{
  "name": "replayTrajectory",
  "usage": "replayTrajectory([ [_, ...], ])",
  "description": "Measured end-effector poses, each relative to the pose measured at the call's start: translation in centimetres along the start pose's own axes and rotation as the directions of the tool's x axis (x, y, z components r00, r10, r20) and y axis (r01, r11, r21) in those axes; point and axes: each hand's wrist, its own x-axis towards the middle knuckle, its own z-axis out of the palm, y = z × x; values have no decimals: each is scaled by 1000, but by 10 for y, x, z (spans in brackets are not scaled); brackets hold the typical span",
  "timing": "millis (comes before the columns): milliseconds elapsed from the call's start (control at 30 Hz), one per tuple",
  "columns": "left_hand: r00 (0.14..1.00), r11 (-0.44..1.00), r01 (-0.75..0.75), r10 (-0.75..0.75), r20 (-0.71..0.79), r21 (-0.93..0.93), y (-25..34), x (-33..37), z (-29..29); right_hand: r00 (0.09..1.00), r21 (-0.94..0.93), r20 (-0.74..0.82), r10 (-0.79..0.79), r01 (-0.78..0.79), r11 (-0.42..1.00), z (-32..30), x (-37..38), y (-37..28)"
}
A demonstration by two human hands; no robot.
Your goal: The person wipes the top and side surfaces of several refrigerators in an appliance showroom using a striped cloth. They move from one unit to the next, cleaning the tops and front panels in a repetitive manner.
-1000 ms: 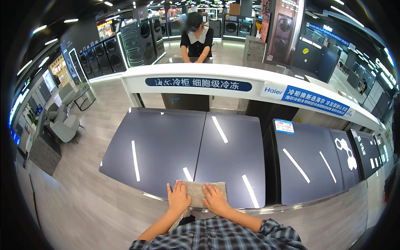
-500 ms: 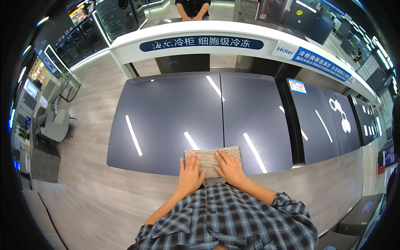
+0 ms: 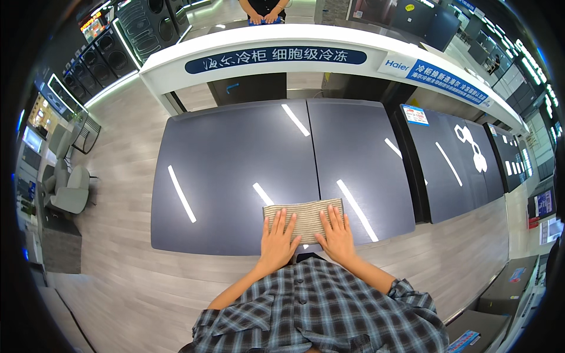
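A folded striped beige cloth (image 3: pixel 306 219) lies flat at the near edge of a wide, glossy dark-grey chest freezer lid (image 3: pixel 229 159). My left hand (image 3: pixel 277 242) rests on the cloth's left end, its fingers stretched out and pointing away from me. On the right end lies my right hand (image 3: pixel 337 238), also flat with the fingers apart. Both palms reach toward the lid's near edge. The cloth covers the near end of the dark seam that splits the lid in two.
Behind the freezer runs a white counter (image 3: pixel 259 36) with a blue sign strip. Beyond it a person's hands (image 3: pixel 263 17) hold a blue cloth. More freezers (image 3: pixel 453 159) stand to the right. Grey chairs (image 3: pixel 73 191) are on the left, over a wood-look floor (image 3: pixel 120 176).
Both hands and the cloth have shifted slightly farther over the lid, and the right hand has turned straighter. The view has moved a little. A blue cloth now shows under the other person's hands.
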Motion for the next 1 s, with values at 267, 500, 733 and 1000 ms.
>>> replayTrajectory([
  [267,1000,999,-17,18,-24,38,-41,67,3,998,6,-58,4,-3,1000,12,73,16],
  [500,1000,995,6,-7,6,98,-82,140,8,997,-9,-82,0,-1,1000,26,155,36],
  [733,999,995,31,-34,24,100,-115,211,7,999,-63,-42,23,-26,998,31,235,55],
  [1000,998,992,52,-56,34,111,-151,280,8,999,-82,0,48,-48,995,33,312,69],
])
